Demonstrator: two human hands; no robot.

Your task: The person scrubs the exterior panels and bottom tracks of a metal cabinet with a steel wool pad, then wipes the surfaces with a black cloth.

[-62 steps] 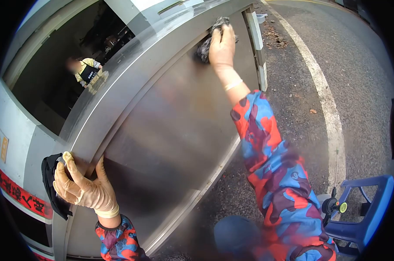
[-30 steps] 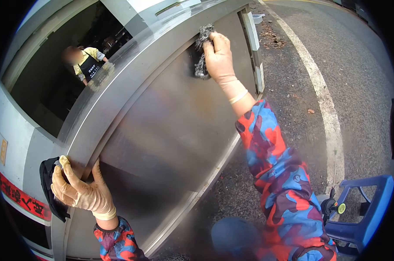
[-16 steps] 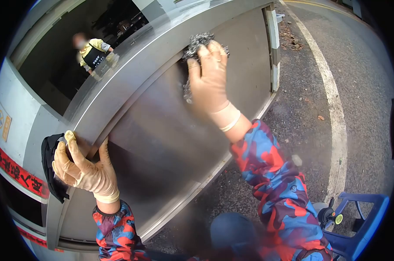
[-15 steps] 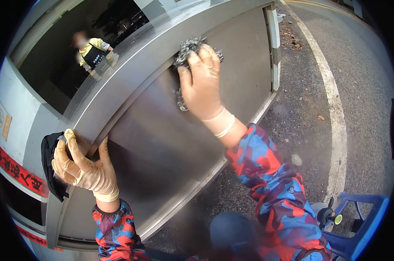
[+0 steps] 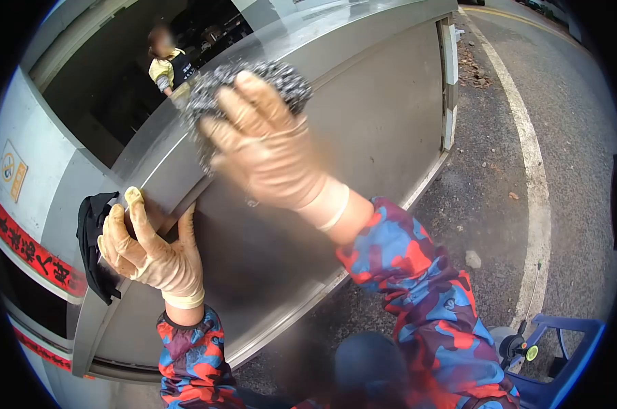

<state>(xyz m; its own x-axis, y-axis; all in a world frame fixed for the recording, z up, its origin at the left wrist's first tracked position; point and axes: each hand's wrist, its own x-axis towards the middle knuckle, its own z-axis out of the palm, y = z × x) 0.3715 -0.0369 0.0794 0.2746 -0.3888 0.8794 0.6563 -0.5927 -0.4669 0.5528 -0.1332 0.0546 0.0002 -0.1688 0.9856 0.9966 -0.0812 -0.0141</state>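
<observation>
One cloth point(image 5: 206, 93) nearer left hand point(image 5: 156, 258)

Your left hand point(image 5: 157, 255) and right hand point(image 5: 267, 153) wear thin, wrinkled, pale cream gloves point(image 5: 165, 266), yellower at one fingertip on the left. Each ends in a light band point(image 5: 184, 300) at the wrist. Your left sleeve point(image 5: 194, 358) and right sleeve point(image 5: 431, 290) have a camouflage print of red, blue and dark maroon. The left has a narrow dark cuff point(image 5: 180, 324); the right carries a small, dark, round mark point(image 5: 449, 303).
</observation>
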